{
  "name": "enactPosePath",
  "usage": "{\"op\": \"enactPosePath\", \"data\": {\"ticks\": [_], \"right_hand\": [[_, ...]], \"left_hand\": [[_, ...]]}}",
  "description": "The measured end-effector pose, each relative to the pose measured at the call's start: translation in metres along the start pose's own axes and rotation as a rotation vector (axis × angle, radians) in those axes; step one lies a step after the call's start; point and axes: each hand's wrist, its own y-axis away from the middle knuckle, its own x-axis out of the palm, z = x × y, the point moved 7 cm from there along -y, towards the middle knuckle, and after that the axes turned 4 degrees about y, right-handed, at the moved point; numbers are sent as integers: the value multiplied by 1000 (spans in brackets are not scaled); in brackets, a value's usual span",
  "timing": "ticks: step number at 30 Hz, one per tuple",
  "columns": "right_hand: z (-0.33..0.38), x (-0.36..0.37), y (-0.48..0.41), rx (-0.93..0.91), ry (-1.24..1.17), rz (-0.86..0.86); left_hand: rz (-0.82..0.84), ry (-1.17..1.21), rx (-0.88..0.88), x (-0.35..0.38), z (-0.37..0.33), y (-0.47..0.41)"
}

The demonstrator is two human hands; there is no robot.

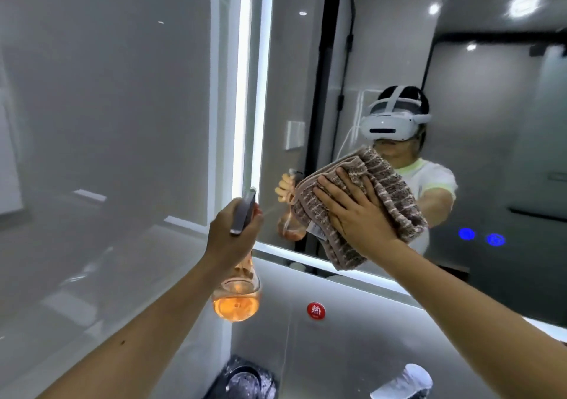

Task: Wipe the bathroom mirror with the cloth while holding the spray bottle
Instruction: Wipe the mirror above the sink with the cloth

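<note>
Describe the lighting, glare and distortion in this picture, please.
Head view: a bright light strip along the mirror edge is overexposed; ceiling lamps glare as reflections in the glass; the wide lens bends straight edges; the spray bottle in the left hand is slightly soft, while the cloth under the right hand is sharper.

There are two hands: the left hand point(228, 236) at about 8 o'clock from the middle, and the right hand point(352, 211) at about 4 o'clock. There is one spray bottle point(237, 294) at 7 o'clock and one cloth point(389, 193) at 3 o'clock. One mirror point(491, 122) fills the right side. One red round sticker point(316, 310) sits at 6 o'clock. Two blue glowing dots show at 4 o'clock: one point(466, 233) and the second point(495, 240) just beside it. One bright light strip point(245, 76) stands at 11 o'clock.
</note>
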Motion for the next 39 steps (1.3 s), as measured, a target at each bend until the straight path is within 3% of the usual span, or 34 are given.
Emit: {"op": "enactPosePath", "data": {"ticks": [8, 15, 22, 32, 39], "right_hand": [[-32, 6, 44, -42, 65, 113], [-150, -41, 132, 295, 131, 280], [-198, -63, 180, 410, 50, 282], [-204, -55, 169, 435, 38, 327], [-215, -78, 71, 537, -31, 160]], "left_hand": [[150, 231, 36, 49, -60, -8], [268, 253, 67, 114, -125, -3], [295, 194, 53, 157, -160, 21], [312, 173, 39, 143, -152, 12], [249, 263, 0, 109, -135, -16]]}}
